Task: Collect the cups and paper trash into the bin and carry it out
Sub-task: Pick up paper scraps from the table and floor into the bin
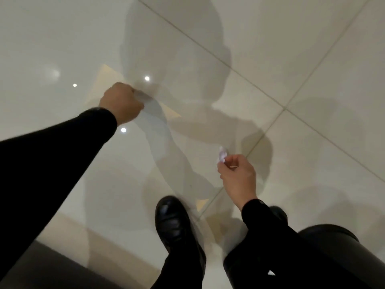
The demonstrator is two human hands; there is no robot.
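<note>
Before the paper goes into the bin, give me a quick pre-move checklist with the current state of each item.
1. Right hand holding the crumpled paper: ok, pinched at the fingertips.
2. Black bin in reach: ok, it sits low right, just behind the right arm.
3. Bin opening clear: cannot tell, the top is not visible.
4. Left hand free: cannot tell, it is closed and blurred; something pale shows at the fingers.
5. Footing: ok, the black shoe is flat on the tiled floor.

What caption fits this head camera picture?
Right hand pinching crumpled paper, left hand closed in a fist, above shiny floor tiles beside a black bin.
</note>
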